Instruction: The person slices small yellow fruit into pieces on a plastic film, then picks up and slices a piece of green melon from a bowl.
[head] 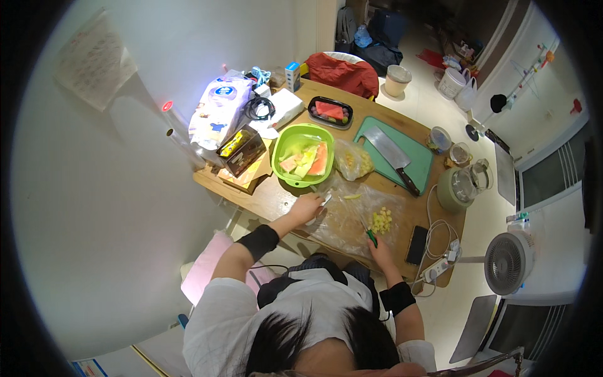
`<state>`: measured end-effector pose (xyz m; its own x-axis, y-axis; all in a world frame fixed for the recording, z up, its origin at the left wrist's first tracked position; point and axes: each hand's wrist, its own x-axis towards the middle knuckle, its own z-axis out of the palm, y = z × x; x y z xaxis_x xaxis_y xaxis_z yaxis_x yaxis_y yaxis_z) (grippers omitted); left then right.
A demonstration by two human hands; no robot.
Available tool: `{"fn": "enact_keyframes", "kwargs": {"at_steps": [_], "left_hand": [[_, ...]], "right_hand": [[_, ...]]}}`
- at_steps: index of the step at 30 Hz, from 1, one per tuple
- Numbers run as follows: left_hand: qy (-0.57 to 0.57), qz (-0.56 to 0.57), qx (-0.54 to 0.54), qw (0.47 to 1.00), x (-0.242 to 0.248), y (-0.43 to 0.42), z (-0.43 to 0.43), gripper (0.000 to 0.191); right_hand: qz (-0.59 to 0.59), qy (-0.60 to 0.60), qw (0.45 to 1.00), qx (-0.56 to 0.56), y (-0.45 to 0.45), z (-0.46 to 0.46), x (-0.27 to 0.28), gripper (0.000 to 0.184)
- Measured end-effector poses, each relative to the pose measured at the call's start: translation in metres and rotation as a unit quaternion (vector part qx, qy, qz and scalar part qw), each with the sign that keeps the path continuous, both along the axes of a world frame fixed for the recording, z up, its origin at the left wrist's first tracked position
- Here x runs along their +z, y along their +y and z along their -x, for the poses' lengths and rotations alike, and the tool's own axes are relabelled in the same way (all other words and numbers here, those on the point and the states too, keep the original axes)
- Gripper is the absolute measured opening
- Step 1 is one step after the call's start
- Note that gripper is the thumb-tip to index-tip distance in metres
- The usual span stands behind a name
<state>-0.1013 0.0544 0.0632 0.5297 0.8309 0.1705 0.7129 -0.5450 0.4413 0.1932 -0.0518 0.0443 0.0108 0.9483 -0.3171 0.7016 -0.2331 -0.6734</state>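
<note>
My right hand (382, 253) grips the green handle of a small knife (371, 236), its thin blade pointing away from me over a clear plastic sheet (337, 226). Beside the blade lies a pile of pale yellow-green diced pieces (382, 220). A thin strip of rind (352, 196) rests farther up the sheet. At the sheet's left edge, my left hand (307, 208) has its fingers closed around a small white object (325, 200), too small to identify. Just beyond it stands a green plastic basin (279, 168) holding watermelon rinds (307, 160).
A cleaver (387, 146) lies on a green cutting board (424, 165), next to a plastic bag of cut pieces (353, 160). A black tray of fruit (330, 112) sits behind. Boxes (242, 151) crowd the left; a phone (417, 245), power strip (435, 269) and electric kettle (456, 188) stand right.
</note>
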Motion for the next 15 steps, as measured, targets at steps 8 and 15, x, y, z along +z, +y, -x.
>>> {"fn": "enact_keyframes", "kwargs": {"at_steps": [8, 15], "left_hand": [[0.052, -0.016, 0.003, 0.999, -0.042, 0.033, -0.088, 0.019], [0.121, -0.020, 0.031, 0.992, -0.064, 0.049, -0.108, 0.018]], "right_hand": [[0.018, -0.023, 1.000, -0.006, -0.005, -0.007, -0.006, 0.034], [0.031, -0.010, 0.999, -0.024, -0.039, -0.015, -0.020, 0.031]]}}
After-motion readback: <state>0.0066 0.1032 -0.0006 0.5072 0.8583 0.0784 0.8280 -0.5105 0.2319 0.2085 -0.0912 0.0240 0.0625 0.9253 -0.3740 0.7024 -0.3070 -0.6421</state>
